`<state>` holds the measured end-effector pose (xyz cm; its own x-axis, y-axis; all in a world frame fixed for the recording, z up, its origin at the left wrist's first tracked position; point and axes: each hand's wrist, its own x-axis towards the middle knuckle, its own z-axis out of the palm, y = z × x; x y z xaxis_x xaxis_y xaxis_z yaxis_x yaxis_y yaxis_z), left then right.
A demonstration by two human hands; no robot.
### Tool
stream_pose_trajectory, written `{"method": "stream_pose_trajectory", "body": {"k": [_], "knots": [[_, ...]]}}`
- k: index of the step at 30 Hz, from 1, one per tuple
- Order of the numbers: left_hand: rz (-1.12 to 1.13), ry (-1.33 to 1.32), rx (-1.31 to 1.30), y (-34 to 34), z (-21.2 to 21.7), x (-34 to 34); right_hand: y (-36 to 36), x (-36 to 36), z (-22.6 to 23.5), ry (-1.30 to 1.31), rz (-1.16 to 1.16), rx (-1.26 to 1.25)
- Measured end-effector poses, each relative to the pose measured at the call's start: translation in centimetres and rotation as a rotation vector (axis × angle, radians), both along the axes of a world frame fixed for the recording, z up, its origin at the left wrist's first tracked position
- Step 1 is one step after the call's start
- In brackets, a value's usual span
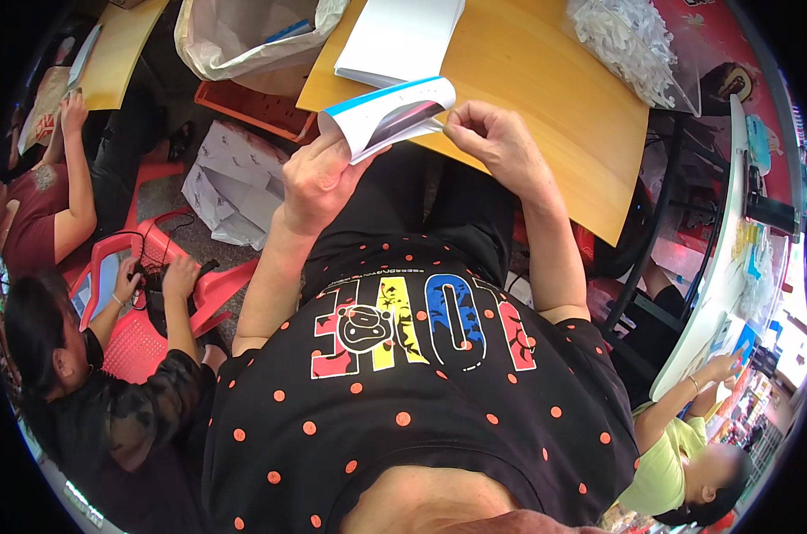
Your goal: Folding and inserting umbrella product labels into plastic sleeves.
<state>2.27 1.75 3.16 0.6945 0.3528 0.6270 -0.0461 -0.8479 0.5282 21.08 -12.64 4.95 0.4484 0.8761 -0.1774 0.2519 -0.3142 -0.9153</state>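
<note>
My left hand is closed on a curled printed sheet, white with a blue band along its far edge and a darker picture on part of it. The sheet bows upward just off the near edge of the wooden table. At its right end, my right hand pinches a corner or flap between thumb and fingers. My left fingers are partly hidden behind the sheet. Beyond it lies a stack of white sheets on the table.
A white sack stands left of the table, over a red-orange crate. A white patterned bag sits below it. White strips are heaped at the far right. Other people work on both sides, one beside a red plastic chair.
</note>
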Motion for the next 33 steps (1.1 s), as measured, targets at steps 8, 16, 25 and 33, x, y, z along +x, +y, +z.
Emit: {"method": "stream_pose_trajectory", "body": {"k": [8, 16, 25, 33], "knots": [[0.024, -0.080, -0.135, 0.2, -0.2, 0.8, -2.2, -1.7, 2.6, 0.019, -0.079, 0.412], [0.017, -0.067, -0.031, -0.2, -0.1, 1.9, -0.1, -2.9, 0.3, -0.662, -0.013, 0.609], [-0.021, -0.078, -0.495, -0.1, -0.5, 2.5, -3.9, 4.2, 9.8, -0.983, -0.088, 0.876], [-0.122, -0.326, -1.541, 0.8, 0.7, 2.9, -3.7, 26.0, 6.5, -1.429, -0.646, 0.082]]}}
